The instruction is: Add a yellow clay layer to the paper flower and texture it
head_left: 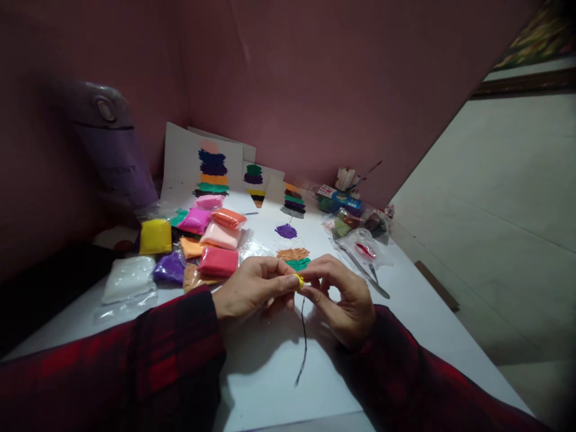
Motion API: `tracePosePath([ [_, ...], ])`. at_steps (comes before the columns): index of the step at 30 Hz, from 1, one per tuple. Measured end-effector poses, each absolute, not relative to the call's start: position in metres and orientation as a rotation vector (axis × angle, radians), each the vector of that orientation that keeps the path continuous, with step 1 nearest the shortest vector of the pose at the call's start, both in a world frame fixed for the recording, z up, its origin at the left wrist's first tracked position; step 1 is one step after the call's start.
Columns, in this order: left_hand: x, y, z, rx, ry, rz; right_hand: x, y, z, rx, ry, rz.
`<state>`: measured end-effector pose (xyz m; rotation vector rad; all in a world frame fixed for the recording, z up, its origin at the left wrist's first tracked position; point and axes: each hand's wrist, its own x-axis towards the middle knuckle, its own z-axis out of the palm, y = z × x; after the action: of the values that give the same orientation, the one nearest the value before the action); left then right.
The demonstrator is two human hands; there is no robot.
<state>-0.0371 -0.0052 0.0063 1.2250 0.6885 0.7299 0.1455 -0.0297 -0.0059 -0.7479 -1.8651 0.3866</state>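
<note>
At lower centre of the frame, the left hand (252,291) and right hand (344,300) meet fingertip to fingertip, fingers pinched shut on a small yellow clay piece (299,281) between them, above the white worktop (418,300).

On the purple container (117,157) at your far left you can see a line of pale capital letters, but they are too blurred to read with any certainty. The small box (326,191) near the back of the table (432,312) carries a red and white label whose print is too small for you to make out. Nothing else before you bears legible writing.
</note>
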Motion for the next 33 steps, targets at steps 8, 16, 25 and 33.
tracePosePath([
  [8, -0.0379, -0.0063, 0.0043, 1.231, 0.643, 0.685, 0.1456, -0.0293, -0.0048, -0.718, -1.84, 0.345],
  [16, -0.0373, -0.0033, 0.0045, 1.171, 0.678, 0.711, 0.1458, -0.0296, -0.0066, -0.721, -1.869, 0.396],
  [25, -0.0391, -0.0046, 0.0039, 1.204, 0.554, 0.69, 0.1468, -0.0287, -0.0041, -0.689, -1.852, 0.36],
  [33, -0.0375, -0.0068, 0.0073, 1.186, 0.637, 0.71, 0.1469, -0.0299, -0.0081, -0.658, -1.884, 0.466],
])
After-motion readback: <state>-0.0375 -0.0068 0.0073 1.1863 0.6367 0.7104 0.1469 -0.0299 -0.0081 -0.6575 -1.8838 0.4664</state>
